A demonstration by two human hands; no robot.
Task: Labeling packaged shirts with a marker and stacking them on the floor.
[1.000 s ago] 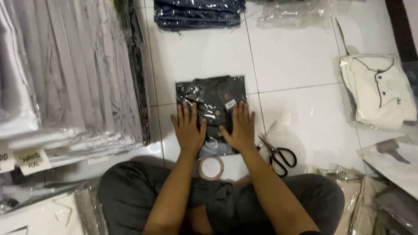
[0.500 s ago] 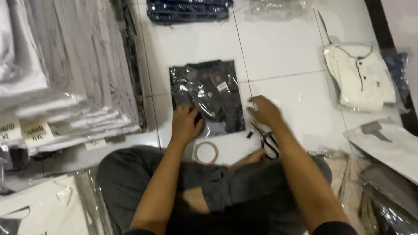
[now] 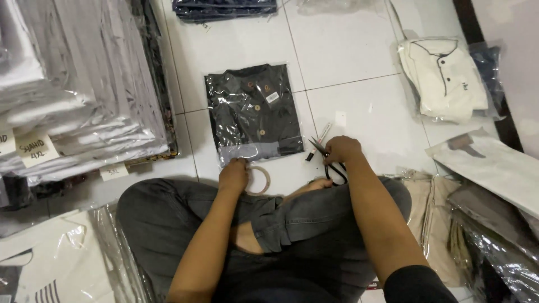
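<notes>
A dark folded shirt in a clear plastic bag (image 3: 252,115) lies on the white tiled floor in front of my crossed legs. My left hand (image 3: 233,175) rests on a roll of clear tape (image 3: 260,179) at the bag's near edge. My right hand (image 3: 341,150) is closed on black-handled scissors (image 3: 328,163), blades pointing up and left. A small pen-like object (image 3: 324,133) lies just beyond the scissors.
A tall stack of bagged white and grey garments (image 3: 78,90) with paper tags fills the left. A dark bagged garment (image 3: 224,8) lies at the top. A cream bagged shirt (image 3: 446,76) and more bagged garments (image 3: 494,168) sit on the right.
Both hands left the top of the bagged shirt. My left hand drew back to the tape roll, and my right hand moved right and took hold of the scissors.
</notes>
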